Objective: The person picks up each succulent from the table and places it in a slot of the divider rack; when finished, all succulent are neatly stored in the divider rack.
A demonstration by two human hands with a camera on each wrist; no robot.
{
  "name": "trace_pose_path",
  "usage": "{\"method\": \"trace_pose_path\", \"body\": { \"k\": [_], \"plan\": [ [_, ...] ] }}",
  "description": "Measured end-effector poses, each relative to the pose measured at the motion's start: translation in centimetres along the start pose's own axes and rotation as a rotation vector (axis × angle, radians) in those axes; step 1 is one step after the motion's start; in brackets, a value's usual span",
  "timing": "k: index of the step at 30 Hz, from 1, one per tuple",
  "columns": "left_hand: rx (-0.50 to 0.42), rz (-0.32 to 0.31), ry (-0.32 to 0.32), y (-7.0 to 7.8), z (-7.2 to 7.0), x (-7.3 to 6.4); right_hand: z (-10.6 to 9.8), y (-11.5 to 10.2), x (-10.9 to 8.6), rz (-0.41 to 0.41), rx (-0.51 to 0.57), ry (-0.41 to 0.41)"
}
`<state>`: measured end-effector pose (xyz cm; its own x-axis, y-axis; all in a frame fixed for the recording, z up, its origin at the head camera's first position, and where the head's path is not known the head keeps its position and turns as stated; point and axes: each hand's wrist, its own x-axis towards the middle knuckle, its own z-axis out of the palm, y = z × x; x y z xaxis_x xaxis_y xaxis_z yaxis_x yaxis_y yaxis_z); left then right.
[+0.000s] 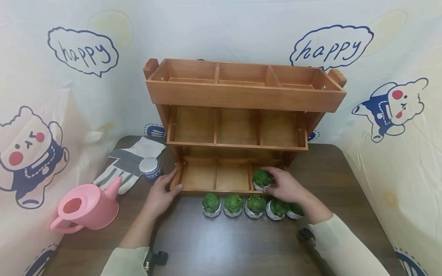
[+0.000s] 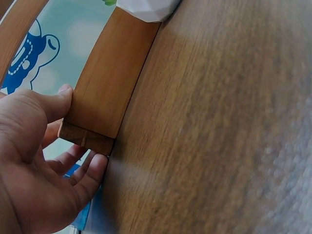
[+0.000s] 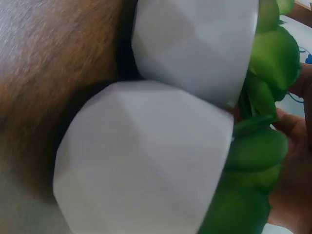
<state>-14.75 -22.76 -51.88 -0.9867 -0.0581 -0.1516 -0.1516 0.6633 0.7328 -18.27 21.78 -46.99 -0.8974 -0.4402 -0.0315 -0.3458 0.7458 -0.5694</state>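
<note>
A three-tier wooden planter shelf (image 1: 246, 96) stands at the back of the table, each tier split into three compartments. My left hand (image 1: 161, 196) grips the left front corner of its bottom tier; the left wrist view has the thumb on the front board (image 2: 109, 78) and the other fingers round the end. With my right hand (image 1: 286, 185) I hold a small potted succulent (image 1: 261, 178), green in a white pot, inside the bottom tier's right compartment. Several more potted succulents (image 1: 233, 204) line up before the shelf. Close to the right wrist camera are two faceted white pots (image 3: 146, 161), partly hiding that hand.
To the left sits a pink watering can (image 1: 88, 207). Behind it lie grey-and-white gloves (image 1: 128, 163), with a blue-and-white lidded jar (image 1: 150, 168) beside them. A printed curtain (image 1: 221, 30) surrounds the table (image 1: 214, 245) at the back and sides.
</note>
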Motion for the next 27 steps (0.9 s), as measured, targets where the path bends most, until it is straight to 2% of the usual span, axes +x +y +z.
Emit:
{"method": "trace_pose_path", "body": {
  "k": [17, 27],
  "plan": [
    [-0.015, -0.021, -0.009, 0.20, 0.14, 0.19, -0.04, 0.32, -0.39, 0.013, 0.033, -0.082],
    [-0.003, -0.007, -0.001, 0.03, 0.09, 0.17, -0.33, 0.81, -0.95, 0.006, 0.123, -0.092]
  ]
}}
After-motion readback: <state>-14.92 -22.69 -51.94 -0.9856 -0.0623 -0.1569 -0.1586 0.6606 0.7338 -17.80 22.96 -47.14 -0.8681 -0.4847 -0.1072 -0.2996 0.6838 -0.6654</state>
